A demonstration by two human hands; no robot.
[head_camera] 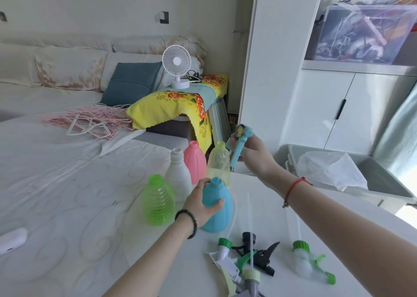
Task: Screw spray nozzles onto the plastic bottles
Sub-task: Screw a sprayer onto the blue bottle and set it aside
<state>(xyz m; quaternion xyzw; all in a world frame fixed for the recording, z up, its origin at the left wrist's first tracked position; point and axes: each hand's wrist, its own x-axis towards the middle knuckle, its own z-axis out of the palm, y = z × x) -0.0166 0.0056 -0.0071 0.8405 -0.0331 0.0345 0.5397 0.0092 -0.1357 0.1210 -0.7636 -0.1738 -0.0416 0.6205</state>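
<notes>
My left hand [199, 203] grips the blue bottle [217, 208], which stands upright on the white table [352, 233] with its neck uncapped. My right hand [253, 155] holds a blue spray nozzle [239, 144] in the air, above and to the right of that bottle. Around it stand a green ribbed bottle [159, 203], a white bottle [178, 176], a pink bottle [195, 162] and a clear yellowish bottle [218, 163], all uncapped. Loose nozzles lie at the near table edge: a white one with a green collar [225, 251], a black one [259, 249] and a white-green one [309, 263].
A bed with a white sheet [67, 195] fills the left, with pink hangers [90, 121] and a white device [12, 240] on it. A small fan [177, 68] stands on a yellow flowered cloth behind. A grey bin with a plastic bag [331, 170] sits right of the table.
</notes>
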